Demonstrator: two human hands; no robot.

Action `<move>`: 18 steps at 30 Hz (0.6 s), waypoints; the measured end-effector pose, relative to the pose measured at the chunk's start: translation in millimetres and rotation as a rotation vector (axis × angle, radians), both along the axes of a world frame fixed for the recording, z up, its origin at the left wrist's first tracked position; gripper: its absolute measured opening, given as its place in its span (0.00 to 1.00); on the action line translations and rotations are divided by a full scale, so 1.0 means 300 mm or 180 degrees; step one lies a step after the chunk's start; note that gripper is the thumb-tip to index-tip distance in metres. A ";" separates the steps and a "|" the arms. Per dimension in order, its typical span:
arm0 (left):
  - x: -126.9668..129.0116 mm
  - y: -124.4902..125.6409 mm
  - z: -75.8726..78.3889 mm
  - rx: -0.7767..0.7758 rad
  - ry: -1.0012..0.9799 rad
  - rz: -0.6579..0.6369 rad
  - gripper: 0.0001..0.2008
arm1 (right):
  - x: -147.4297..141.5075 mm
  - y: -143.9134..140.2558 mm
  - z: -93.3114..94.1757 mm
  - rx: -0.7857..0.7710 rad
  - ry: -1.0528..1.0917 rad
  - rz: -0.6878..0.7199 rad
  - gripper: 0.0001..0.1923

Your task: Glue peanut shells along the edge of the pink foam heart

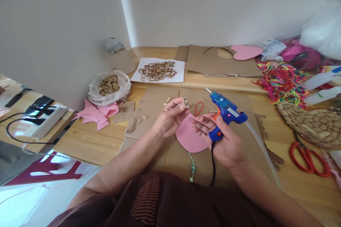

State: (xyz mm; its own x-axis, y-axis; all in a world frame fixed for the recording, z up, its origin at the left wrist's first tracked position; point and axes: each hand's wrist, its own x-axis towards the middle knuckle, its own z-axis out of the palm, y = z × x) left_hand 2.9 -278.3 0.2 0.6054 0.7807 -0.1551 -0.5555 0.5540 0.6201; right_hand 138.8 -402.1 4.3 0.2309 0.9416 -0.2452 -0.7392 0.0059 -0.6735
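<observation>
Two hands worked above a cardboard sheet [157, 103] on the wooden table [87, 142]. Far left sat a bag of nuts [109, 85] with pink scraps [97, 113] just near of it; farther back, shells [158, 70] lay on white paper.

The left hand [170, 118] was raised, thumb and fingertips pressed together, pinching a shell piece [185, 104] with its hollow turned roughly toward the gun. Below and between the hands lay a pink heart [189, 136] on the cardboard, a red loop [198, 108] at its far edge and a green tassel [192, 167] at its near tip.

The right hand [226, 142] was wrapped around the grip of a blue glue gun [226, 111], forefinger by the orange trigger. The gun's long axis ran from near right to far left, nozzle pointing far and left, just beside the shell but apart from it. A clear glue stick stuck out behind, toward the near right.

It looked like the gluing step: glue about to go on the shell. That would call for bringing nozzle and shell together, then setting the piece on the heart.

Right of this lay coloured cords [281, 79], a shell-covered shape [310, 126] and red scissors [309, 158].
</observation>
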 end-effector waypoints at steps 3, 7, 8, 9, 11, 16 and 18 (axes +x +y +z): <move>0.003 -0.012 0.005 -0.0019 -0.0076 -0.0114 0.12 | -0.010 0.005 0.001 -0.0088 -0.0175 -0.0146 0.11; 0.004 -0.022 0.013 -0.0011 -0.0126 -0.0189 0.13 | -0.019 0.004 0.007 -0.0151 -0.0278 -0.0247 0.12; 0.004 -0.023 0.014 -0.0001 -0.0127 -0.0186 0.13 | -0.017 0.002 0.008 -0.0151 -0.0260 -0.0232 0.12; 0.003 -0.022 0.014 0.0005 -0.0124 -0.0174 0.13 | -0.015 0.001 0.009 -0.0151 -0.0254 -0.0214 0.13; 0.001 -0.020 0.015 0.0004 -0.0106 -0.0134 0.13 | -0.008 0.000 0.006 -0.0180 -0.0309 -0.0241 0.14; -0.010 -0.010 0.029 0.0048 -0.0076 -0.0092 0.15 | 0.015 0.004 -0.009 -0.0308 -0.0884 -0.0696 0.16; -0.018 -0.005 0.037 0.0124 -0.0065 -0.0071 0.15 | 0.033 0.001 -0.008 -0.0343 -0.1412 -0.0777 0.13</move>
State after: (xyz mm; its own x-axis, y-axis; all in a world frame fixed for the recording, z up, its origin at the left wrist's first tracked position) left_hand -2.7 -279.9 11.3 0.6253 0.7722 -0.1123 -0.5562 0.5420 0.6300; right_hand 148.6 -401.9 1.8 0.5444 0.8222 -0.1664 -0.3681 0.0559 -0.9281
